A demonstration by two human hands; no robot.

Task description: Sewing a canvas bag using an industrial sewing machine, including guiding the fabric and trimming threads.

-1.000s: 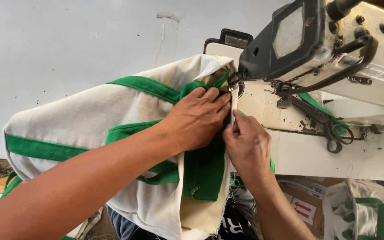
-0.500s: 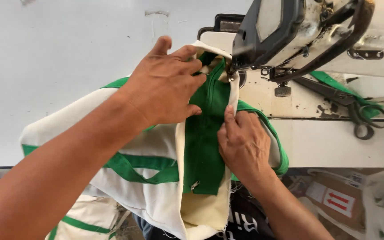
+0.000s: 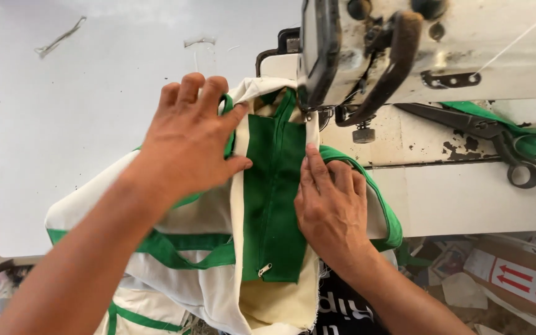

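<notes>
Head view, looking straight down: the left hand (image 3: 190,139) lies flat at the centre-left of the frame, fingers spread and gripping nothing, its palm pressing the cream cloth of a canvas bag (image 3: 200,273) just beside a green panel (image 3: 272,198). The right hand (image 3: 331,208) sits lower, right of centre, also flat and unclenched, with its fingers stretched upward along the right edge of that panel, pinning it to the bag. The panel is a smooth, tall rectangle of green fabric with a zipper running down its middle; a small metal zipper pull (image 3: 264,270) hangs at its lower end. The bag itself is coarse, off-white woven cloth trimmed with green webbing straps (image 3: 184,248) that cross its lower left part, and it drapes over the near edge of the tabletop (image 3: 82,124), filling the middle and bottom of the frame. Its top end lies tucked under the head of a sewing machine (image 3: 429,49) at the upper right, a worn, cream-painted metal body with dark levers and chipped paint. To the right of the machine, black-handled scissors (image 3: 497,139) lie on a scrap of green cloth. The tabletop is plain pale grey, smooth and scuffed. Below its edge at the lower right sits a cardboard box (image 3: 510,279) bearing red arrows.
</notes>
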